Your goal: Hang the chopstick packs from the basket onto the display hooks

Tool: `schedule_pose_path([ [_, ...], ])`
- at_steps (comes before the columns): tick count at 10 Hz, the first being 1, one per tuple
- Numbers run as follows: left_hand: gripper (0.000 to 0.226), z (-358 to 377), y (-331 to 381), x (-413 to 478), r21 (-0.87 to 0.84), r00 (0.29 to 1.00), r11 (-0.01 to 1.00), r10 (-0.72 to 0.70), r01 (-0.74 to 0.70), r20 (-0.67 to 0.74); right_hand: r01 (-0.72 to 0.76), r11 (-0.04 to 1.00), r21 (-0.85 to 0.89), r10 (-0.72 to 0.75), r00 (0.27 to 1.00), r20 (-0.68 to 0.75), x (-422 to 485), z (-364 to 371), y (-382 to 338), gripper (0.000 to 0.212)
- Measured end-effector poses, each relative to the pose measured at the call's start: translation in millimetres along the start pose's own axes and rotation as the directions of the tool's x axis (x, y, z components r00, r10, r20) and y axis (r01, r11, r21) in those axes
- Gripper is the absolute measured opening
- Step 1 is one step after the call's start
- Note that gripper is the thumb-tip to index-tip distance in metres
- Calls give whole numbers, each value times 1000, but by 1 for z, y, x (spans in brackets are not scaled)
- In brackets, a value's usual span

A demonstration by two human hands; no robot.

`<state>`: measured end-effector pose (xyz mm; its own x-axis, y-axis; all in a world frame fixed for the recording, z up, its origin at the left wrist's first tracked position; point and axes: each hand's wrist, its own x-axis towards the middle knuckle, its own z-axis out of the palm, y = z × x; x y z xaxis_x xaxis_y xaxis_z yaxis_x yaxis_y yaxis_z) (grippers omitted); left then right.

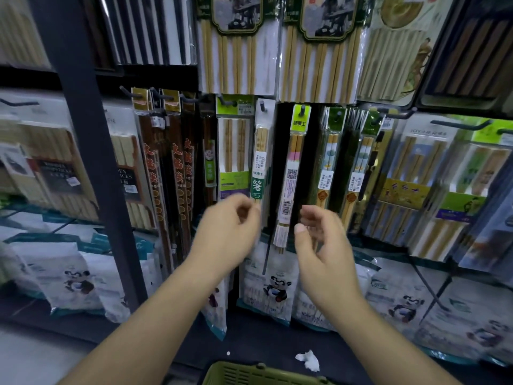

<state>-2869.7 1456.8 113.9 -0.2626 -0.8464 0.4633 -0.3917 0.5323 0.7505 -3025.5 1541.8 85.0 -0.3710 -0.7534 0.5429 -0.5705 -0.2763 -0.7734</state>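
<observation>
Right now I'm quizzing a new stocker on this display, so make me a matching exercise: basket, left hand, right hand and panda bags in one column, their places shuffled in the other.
Things:
1. basket
2. left hand
3. right hand
4. panda bags

Places:
A. beside the lower end of the QR-label pack
B. lowest row, below both hands
C. bottom edge of the view
D. at the lower end of the green-label pack

Pairs: 1-C, 2-D, 3-A, 4-B
</observation>
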Motion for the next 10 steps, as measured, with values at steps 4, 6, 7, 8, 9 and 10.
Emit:
schedule_pose_path([
  [4, 32, 8, 4, 75, -246, 996, 967, -47, 66, 79, -76, 997, 9, 68, 935, 348, 51, 45, -31, 78],
  [6, 24, 15, -1, 83, -355, 992, 932, -34, 77, 125, -109, 993, -45, 118, 930, 349, 66, 59, -21, 82],
  [7, 30, 16, -1, 82, -369, 990, 925, -49, 95, 133, -96, 994, -50, 107, 928, 357, 61, 59, -12, 81],
  [8, 32, 14, 0, 76, -331, 987, 939, -49, 98, 155, -116, 992, -56, 129, 920, 371, 53, 53, -10, 79],
  [9, 56, 7, 1, 65, -136, 992, 988, -56, 71, 112, -109, 994, 13, 97, 927, 363, 35, 39, -10, 71],
  [10, 43, -3, 4, 52, -9, 994, 1000, -4, 3, -108, -85, 995, 46, 69, 957, 282, 17, 12, -16, 55],
])
